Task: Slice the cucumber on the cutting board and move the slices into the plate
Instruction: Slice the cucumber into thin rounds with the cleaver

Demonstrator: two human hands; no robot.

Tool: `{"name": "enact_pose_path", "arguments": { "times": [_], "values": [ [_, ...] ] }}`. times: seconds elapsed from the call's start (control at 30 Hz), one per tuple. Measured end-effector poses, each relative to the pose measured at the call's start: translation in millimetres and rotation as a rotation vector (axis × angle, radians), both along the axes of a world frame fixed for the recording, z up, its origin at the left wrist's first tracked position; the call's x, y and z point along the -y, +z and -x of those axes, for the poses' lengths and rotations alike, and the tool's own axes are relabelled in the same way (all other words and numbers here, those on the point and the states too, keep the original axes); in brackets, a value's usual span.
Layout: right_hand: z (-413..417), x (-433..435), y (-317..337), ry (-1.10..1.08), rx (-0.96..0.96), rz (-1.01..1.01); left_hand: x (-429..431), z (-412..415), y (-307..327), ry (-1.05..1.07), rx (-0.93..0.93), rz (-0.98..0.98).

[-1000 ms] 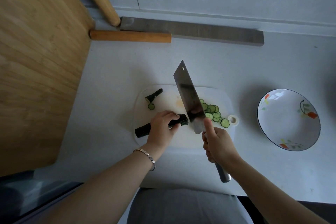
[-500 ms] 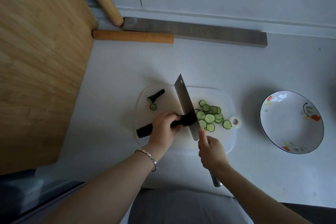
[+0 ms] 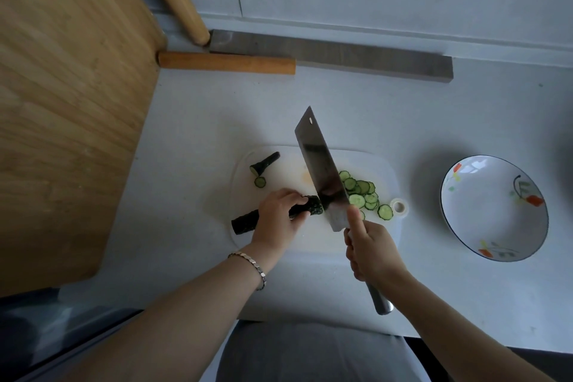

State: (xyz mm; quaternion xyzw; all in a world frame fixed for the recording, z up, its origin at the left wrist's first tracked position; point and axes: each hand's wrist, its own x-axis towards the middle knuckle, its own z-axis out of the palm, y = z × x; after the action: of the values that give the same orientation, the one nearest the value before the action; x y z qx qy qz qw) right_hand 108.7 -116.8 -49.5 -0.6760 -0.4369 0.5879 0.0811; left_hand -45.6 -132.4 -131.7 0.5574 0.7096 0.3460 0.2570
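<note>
A dark green cucumber (image 3: 245,221) lies across the white cutting board (image 3: 288,164). My left hand (image 3: 276,217) presses down on its middle, fingers curled near the cut end. My right hand (image 3: 372,253) grips the handle of a broad cleaver (image 3: 319,170), index finger along the blade. The blade is lifted, its edge just right of the cucumber's cut end. Several thin slices (image 3: 361,192) lie in a heap to the right of the blade. A white floral plate (image 3: 496,211) sits on the counter right of the board, with nothing in it.
A cut-off cucumber tip (image 3: 264,163) and one slice (image 3: 260,182) rest at the board's far left corner. A large wooden board (image 3: 68,96) fills the left. Two wooden sticks (image 3: 226,63) and a grey bar (image 3: 341,56) lie along the back wall.
Half a second ago the cleaver was down through the cucumber; now the blade has come up again. My left hand stays on the cucumber.
</note>
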Motion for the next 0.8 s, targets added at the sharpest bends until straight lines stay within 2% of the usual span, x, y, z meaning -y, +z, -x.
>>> {"name": "enact_pose_path", "arguments": {
  "times": [0.33,0.53,0.8],
  "values": [
    [-2.6,14.9,-20.4,0.023,0.08,0.03,0.9,1.9,-0.6,-0.037,-0.007,0.005],
    [-4.6,9.5,-12.0,0.034,0.054,-0.054,2.8,0.2,-2.2,-0.046,-0.033,0.01],
    [-4.8,2.6,-3.3,0.006,0.031,-0.022,0.4,-9.2,-3.9,-0.074,-0.012,0.035]
  ]
}}
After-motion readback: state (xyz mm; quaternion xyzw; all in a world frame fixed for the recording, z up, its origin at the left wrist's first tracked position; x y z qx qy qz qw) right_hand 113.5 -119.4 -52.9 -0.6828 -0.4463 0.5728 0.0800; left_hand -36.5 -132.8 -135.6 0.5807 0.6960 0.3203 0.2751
